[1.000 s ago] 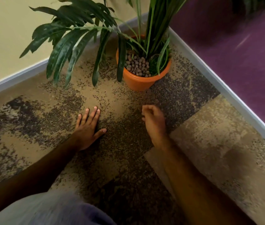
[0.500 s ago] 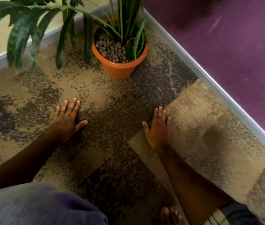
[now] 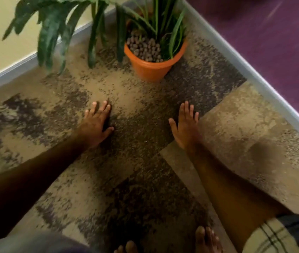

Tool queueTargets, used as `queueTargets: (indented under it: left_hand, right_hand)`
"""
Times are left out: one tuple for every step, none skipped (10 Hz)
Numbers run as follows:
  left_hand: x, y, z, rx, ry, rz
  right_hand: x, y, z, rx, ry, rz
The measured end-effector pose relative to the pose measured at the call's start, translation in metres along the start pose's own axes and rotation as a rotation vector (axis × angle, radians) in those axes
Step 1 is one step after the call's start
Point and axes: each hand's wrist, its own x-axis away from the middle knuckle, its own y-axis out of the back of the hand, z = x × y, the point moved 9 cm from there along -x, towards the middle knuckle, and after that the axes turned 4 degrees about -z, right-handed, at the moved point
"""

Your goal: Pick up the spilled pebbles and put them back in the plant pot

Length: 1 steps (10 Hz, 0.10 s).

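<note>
Both my hands lie flat and empty on the carpet [image 3: 236, 114] below the pot [image 3: 152, 68], left hand [image 3: 95, 125] and right hand [image 3: 186, 125] bracing me; its pebbles [image 3: 145, 48] sit inside.

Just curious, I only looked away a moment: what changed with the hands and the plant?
The right hand, curled shut near the orange pot a second ago, opened and came back to lie flat on the carpet. The left hand stayed flat. The pebbles remain in the pot.
</note>
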Motion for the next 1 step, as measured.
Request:
queueTargets:
  left_hand:
    - [0.0122, 0.0128, 0.0004, 0.018, 0.035, 0.001]
  right_hand:
    - [-0.0046, 0.0026, 0.0286, -0.039, 0.053, 0.068]
